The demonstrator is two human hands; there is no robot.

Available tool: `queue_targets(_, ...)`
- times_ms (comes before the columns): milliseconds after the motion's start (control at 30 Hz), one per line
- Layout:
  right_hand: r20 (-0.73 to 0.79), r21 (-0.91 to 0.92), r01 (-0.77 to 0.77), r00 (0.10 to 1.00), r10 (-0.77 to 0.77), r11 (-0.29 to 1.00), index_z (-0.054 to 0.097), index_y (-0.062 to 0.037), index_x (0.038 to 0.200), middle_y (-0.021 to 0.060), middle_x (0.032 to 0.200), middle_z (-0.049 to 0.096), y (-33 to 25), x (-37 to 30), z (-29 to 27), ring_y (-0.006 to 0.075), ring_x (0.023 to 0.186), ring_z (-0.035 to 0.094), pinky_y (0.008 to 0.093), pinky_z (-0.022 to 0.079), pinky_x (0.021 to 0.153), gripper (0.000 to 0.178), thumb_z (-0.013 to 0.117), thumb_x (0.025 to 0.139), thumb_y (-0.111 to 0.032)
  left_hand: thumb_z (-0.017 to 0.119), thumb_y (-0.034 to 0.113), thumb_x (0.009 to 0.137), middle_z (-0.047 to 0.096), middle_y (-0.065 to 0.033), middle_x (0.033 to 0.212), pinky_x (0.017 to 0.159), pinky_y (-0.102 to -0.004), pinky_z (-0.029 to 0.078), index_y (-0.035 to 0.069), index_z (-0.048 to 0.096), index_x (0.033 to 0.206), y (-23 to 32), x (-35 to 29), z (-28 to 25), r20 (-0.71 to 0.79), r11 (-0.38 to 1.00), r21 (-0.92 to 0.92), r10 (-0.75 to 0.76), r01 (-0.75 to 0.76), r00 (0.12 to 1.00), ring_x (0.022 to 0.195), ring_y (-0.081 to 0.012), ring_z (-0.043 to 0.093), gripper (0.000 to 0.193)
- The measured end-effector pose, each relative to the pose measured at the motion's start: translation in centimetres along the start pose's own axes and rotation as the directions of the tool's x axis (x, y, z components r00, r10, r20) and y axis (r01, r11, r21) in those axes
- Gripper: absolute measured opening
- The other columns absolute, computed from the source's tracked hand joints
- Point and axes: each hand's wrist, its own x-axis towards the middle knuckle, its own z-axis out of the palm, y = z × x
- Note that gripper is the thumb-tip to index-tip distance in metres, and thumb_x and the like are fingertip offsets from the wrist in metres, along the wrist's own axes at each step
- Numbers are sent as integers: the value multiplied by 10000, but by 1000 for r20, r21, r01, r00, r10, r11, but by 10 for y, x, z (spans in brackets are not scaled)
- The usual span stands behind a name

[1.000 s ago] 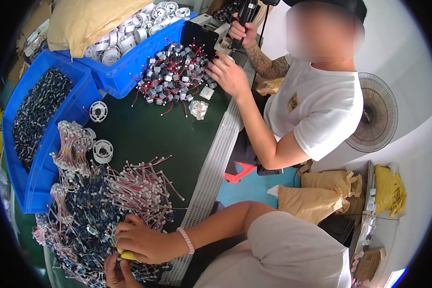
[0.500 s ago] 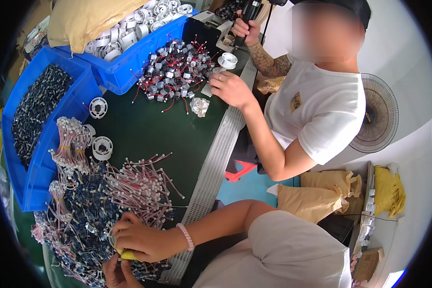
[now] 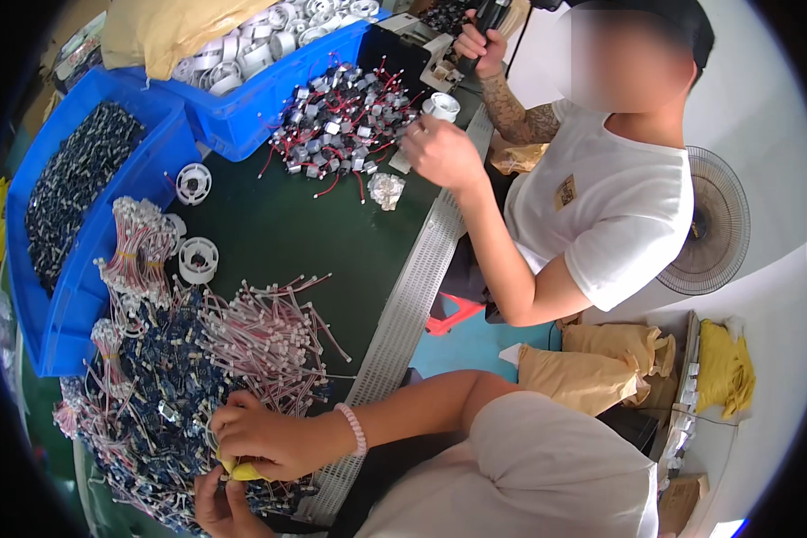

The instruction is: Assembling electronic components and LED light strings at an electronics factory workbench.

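Observation:
My right hand, with a pale pink beaded bracelet at its wrist, is closed in a pinch low over the pile of small dark circuit boards. A soft yellow piece shows at its thumb; whether it is worn or held I cannot tell. Just below, my left hand pinches at the same spot, its fingertips almost touching the right hand's. Whatever lies between the fingertips is too small and covered to name. Bundled red-and-white wires with white connectors lie beside my right hand.
A blue bin of small dark parts stands at left, another with white round housings behind. Loose white housings and a heap of red-wired motors rest on the green table. A co-worker sits at upper right, holding a black tool.
The view has shifted slightly, so the far things sit a little higher and more to the right. My two hands keep their pinch together. The co-worker's nearer hand has moved slightly and is blurred.

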Motion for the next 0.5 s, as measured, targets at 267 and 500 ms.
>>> queue_targets(267, 207, -36, -119, 970, 124, 992, 610, -103, 801, -5, 762, 590, -13, 8, -32, 200, 1031, 531, 397, 278, 857, 91, 664, 732, -122, 650, -119, 676, 586, -84, 781, 602, -227, 407, -20, 677, 913, 2, 9, -5, 227, 962, -265, -9, 71, 974, 686, -141, 526, 258)
queue_targets(500, 293, -214, -90, 944, 151, 973, 605, -101, 762, -8, 717, 593, -22, 21, -30, 211, 972, 585, 391, 293, 838, 143, 714, 672, -79, 674, -94, 695, 629, -88, 811, 610, -222, 474, -4, 668, 943, 0, -3, -4, 123, 981, -191, -2, 26, 992, 696, -132, 594, 264)
